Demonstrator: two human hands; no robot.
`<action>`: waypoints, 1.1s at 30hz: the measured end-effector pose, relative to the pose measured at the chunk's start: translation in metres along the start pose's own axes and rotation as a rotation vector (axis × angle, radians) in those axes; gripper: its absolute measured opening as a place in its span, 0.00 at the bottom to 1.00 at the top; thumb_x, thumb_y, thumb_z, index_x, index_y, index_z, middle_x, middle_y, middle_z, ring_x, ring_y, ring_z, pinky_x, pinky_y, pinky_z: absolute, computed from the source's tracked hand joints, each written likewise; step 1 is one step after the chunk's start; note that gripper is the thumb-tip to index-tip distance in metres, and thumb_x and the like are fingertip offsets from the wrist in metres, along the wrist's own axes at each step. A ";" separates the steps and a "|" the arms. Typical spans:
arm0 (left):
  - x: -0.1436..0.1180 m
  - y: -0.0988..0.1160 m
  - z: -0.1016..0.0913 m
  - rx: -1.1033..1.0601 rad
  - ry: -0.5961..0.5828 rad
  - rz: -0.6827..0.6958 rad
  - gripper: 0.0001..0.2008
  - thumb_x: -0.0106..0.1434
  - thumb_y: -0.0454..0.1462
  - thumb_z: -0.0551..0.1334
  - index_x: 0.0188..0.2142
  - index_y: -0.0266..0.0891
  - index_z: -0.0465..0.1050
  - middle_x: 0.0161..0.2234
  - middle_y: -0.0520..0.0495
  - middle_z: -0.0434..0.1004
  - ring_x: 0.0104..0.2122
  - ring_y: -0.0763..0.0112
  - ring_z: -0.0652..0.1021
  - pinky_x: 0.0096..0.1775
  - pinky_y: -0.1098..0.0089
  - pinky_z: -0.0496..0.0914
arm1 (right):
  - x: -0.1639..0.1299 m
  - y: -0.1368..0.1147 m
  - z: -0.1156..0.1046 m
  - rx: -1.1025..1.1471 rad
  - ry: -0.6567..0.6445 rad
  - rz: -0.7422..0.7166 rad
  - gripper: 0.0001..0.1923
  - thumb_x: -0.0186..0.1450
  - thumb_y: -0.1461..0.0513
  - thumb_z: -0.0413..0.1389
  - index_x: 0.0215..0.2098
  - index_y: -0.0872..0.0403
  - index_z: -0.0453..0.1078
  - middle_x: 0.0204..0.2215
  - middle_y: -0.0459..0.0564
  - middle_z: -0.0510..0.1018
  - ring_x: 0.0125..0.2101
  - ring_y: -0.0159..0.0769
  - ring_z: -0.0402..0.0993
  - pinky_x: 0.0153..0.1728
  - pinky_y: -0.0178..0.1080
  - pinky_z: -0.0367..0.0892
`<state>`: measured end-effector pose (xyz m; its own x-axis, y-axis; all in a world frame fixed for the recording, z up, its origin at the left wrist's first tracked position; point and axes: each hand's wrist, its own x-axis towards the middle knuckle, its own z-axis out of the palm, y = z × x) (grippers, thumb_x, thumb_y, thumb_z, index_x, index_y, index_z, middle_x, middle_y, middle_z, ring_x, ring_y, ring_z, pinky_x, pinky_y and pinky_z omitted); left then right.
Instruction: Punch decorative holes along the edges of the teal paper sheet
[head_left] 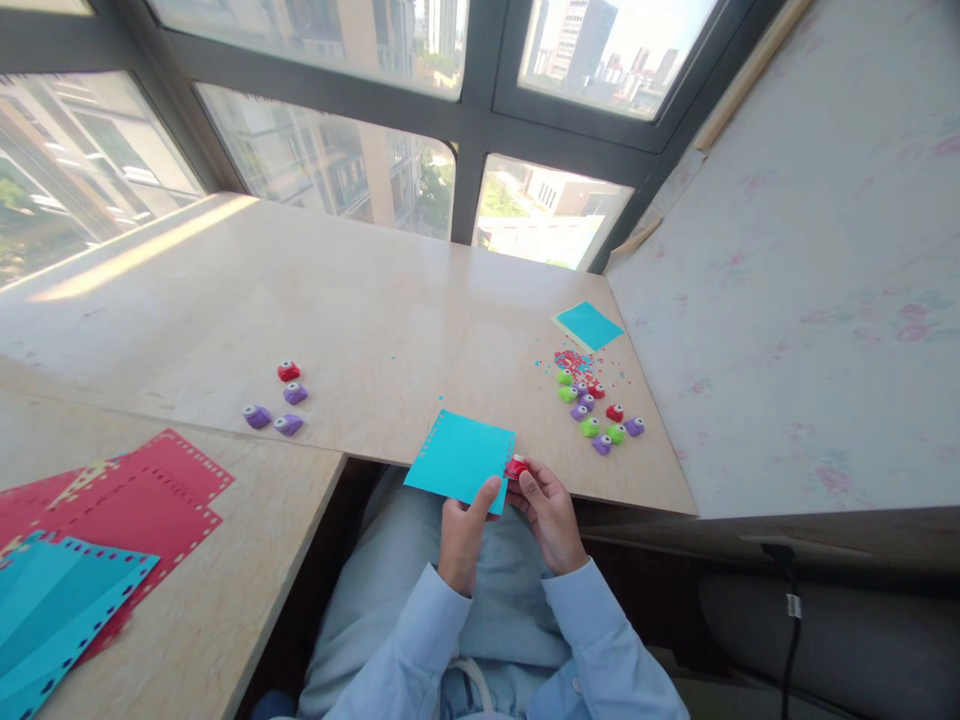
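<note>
My left hand (pixel 463 540) pinches the near edge of a blue sheet of paper (pixel 461 452), thumb on top. Small holes run along the sheet's left and right edges. At its right edge, a red craft punch (pixel 517 467) is gripped in my right hand (pixel 551 510), with the paper's edge at the punch. Whether the punch is pressed down cannot be seen. The sheet is held over the table's front edge and my lap.
Several red, green and purple punches (pixel 591 427) lie at the right beside red and blue paper bits (pixel 574 361) and blue squares (pixel 590 326). More punches (pixel 288 424) sit left. Punched red sheets (pixel 142 505) and blue sheets (pixel 82 600) lie on the left table.
</note>
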<state>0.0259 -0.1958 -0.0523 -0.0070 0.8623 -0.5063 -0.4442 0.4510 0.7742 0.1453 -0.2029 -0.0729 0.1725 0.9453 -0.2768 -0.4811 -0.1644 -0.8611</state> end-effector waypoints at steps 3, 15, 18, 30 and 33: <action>0.002 0.003 -0.003 -0.217 -0.007 -0.061 0.28 0.50 0.48 0.70 0.45 0.31 0.75 0.39 0.38 0.80 0.31 0.67 0.78 0.29 0.72 0.72 | 0.000 0.001 -0.004 -0.003 -0.016 -0.003 0.20 0.59 0.53 0.64 0.46 0.52 0.71 0.41 0.52 0.80 0.38 0.39 0.77 0.39 0.41 0.72; 0.015 0.014 0.012 -0.441 0.277 -0.048 0.12 0.58 0.33 0.66 0.42 0.33 0.75 0.41 0.39 0.80 0.33 0.68 0.80 0.33 0.70 0.76 | 0.000 0.006 -0.007 0.009 -0.119 -0.024 0.18 0.56 0.56 0.66 0.44 0.49 0.73 0.41 0.49 0.78 0.40 0.38 0.74 0.41 0.41 0.72; 0.013 0.016 0.016 -0.460 0.274 -0.037 0.12 0.58 0.33 0.65 0.43 0.34 0.75 0.40 0.41 0.81 0.32 0.67 0.81 0.32 0.70 0.77 | -0.001 0.003 -0.005 0.033 -0.127 -0.014 0.18 0.54 0.57 0.68 0.42 0.48 0.74 0.41 0.48 0.78 0.40 0.35 0.74 0.41 0.39 0.72; 0.010 0.016 0.016 -0.423 0.243 0.005 0.15 0.56 0.36 0.68 0.43 0.34 0.75 0.41 0.40 0.80 0.32 0.66 0.81 0.33 0.69 0.76 | -0.003 -0.002 -0.008 0.041 -0.124 -0.003 0.17 0.50 0.60 0.70 0.37 0.48 0.74 0.45 0.47 0.76 0.41 0.36 0.74 0.45 0.41 0.71; 0.009 0.015 0.018 -0.405 0.231 0.038 0.18 0.55 0.38 0.69 0.45 0.35 0.74 0.42 0.41 0.80 0.34 0.66 0.80 0.34 0.68 0.76 | -0.002 -0.005 -0.007 0.064 -0.129 0.012 0.17 0.51 0.59 0.70 0.37 0.50 0.74 0.46 0.49 0.76 0.43 0.37 0.74 0.46 0.42 0.71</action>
<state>0.0351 -0.1771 -0.0390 -0.2093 0.7816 -0.5876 -0.7535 0.2541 0.6064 0.1530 -0.2061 -0.0713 0.0565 0.9723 -0.2267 -0.5372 -0.1618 -0.8278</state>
